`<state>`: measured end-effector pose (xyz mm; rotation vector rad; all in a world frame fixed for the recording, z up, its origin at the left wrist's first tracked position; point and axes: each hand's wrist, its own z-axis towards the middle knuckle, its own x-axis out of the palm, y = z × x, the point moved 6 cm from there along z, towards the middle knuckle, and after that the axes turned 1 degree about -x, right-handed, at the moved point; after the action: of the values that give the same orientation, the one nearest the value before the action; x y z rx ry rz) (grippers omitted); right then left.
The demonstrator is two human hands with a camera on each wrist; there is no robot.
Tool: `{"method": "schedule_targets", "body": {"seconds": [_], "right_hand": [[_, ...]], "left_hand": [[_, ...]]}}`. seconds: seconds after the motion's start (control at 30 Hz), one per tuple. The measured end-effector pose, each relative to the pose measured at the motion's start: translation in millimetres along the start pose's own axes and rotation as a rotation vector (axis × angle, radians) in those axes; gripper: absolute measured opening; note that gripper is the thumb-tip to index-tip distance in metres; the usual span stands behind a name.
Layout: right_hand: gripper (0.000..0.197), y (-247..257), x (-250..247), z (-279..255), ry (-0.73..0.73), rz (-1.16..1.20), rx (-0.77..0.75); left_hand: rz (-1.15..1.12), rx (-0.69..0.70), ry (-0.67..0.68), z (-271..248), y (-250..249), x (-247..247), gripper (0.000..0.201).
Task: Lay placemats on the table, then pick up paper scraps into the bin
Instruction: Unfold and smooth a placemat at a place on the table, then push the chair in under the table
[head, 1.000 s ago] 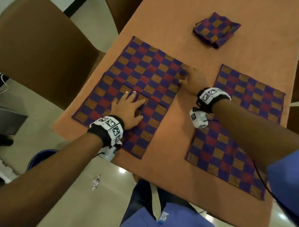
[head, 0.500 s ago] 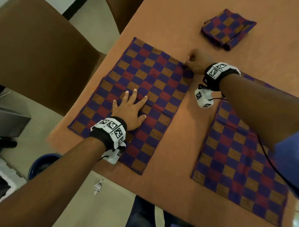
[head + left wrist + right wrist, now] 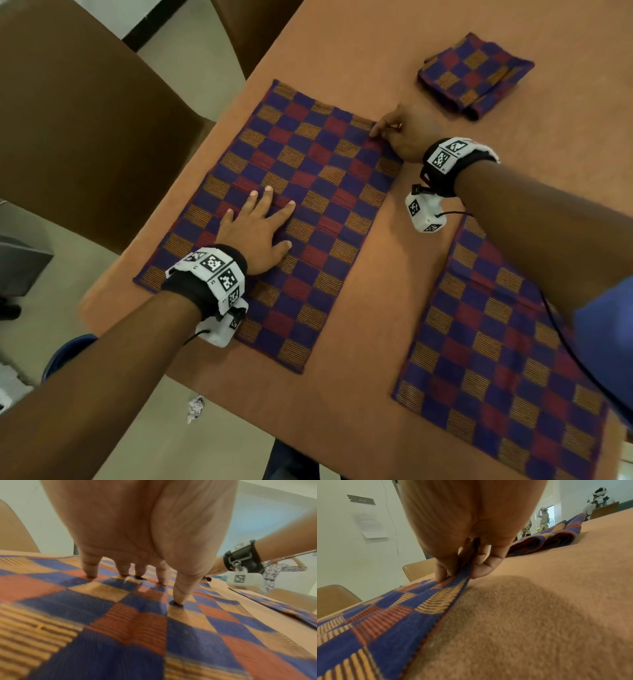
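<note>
Cloth of the left placemat [image 3: 308, 192], soft and limp, is lying on the table [image 3: 359, 394] while the left hand [image 3: 255, 236] is pressing it flat-fingered and the right hand [image 3: 406, 135] is pinching its far right corner, likely the best hold for tugging it smooth

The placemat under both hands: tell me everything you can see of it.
The placemat is woven cloth in a check of blue, red and orange-striped squares, with a thin dark-red edge. It lies spread open on the table, skewed to its edge, faint fold creases across it. The left hand presses flat on its middle, fingers spread. The right hand pinches its far right corner and lifts that bit slightly.
</note>
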<state>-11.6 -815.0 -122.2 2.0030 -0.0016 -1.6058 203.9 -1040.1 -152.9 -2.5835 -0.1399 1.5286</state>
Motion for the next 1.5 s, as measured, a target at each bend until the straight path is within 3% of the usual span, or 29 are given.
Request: {"method": "schedule_targets", "body": {"seconds": [0.17, 0.37, 0.47, 0.6, 0.73, 0.87, 1.0, 1.23, 1.5], "right_hand": [[0.035, -7.8, 7.4, 4.0, 0.015, -0.061, 0.056], [0.037, -4.7, 0.1, -22.4, 0.000, -0.082, 0.136], [0.038, -2.3, -10.0, -66.2, -0.029, -0.077, 0.132], [0.033, -8.5, -11.7, -169.6, -0.070, -0.084, 0.163], [0.031, -24.1, 5.4, -293.7, -0.076, -0.103, 0.214], [0.032, -52.6, 20.7, -415.2, -0.088, -0.136, 0.363], [0.033, -72.4, 35.9, -511.8, -0.053, -0.133, 0.470], [0.028, -101.1, 40.2, -600.1, -0.062, 0.120, 0.304], [0.019, -230.1, -63.3, -712.6, -0.317, 0.096, 0.385]], "left_hand": [[0.033, 0.010, 0.067, 15.6, 4.5, -11.3, 0.073], [0.041, 0.014, -0.001, -2.5, -7.3, -0.4, 0.075], [0.079, 0.063, 0.004, -22.6, -26.4, 15.2, 0.074], [0.061, 0.167, 0.013, -51.1, -67.0, 28.2, 0.065], [0.001, 0.331, 0.033, -74.9, -128.1, 38.8, 0.055], [0.041, 0.524, -0.033, -104.3, -205.8, 57.1, 0.046], [0.057, 0.576, 0.029, -137.7, -267.2, 88.1, 0.050], [0.108, 0.569, 0.159, -187.0, -369.6, 131.9, 0.041], [-0.089, 0.602, 0.162, -228.9, -576.7, 163.7, 0.035]]}}
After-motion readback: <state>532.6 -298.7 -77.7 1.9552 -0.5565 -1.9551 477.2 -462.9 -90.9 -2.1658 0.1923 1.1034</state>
